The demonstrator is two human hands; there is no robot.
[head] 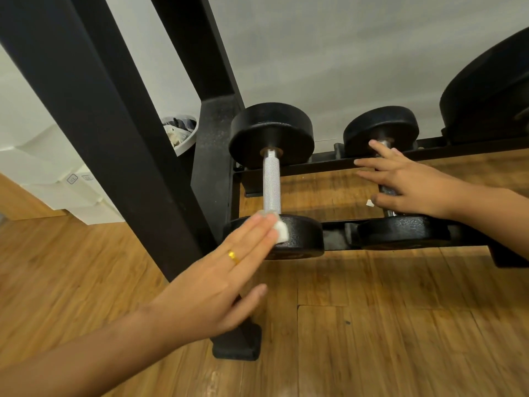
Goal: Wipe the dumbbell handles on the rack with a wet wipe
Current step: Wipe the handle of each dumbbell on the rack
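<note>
**Wipe pressed at foot of left-hand dumbbell's handle**

Left grip (223,270), lower centre of the frame, lay flat with fingers straight and pressed together, pinning a white wet wipe (280,231) against the near head of the left-hand dumbbell (272,133), just where its knurled handle (271,184) ended. Right grip (415,184), at centre right, rested on the second dumbbell's handle (387,191), fingers straight and spread. Both dumbbells sat across the rails of the black rack (329,164), low over the wooden floor (400,325).
</note>
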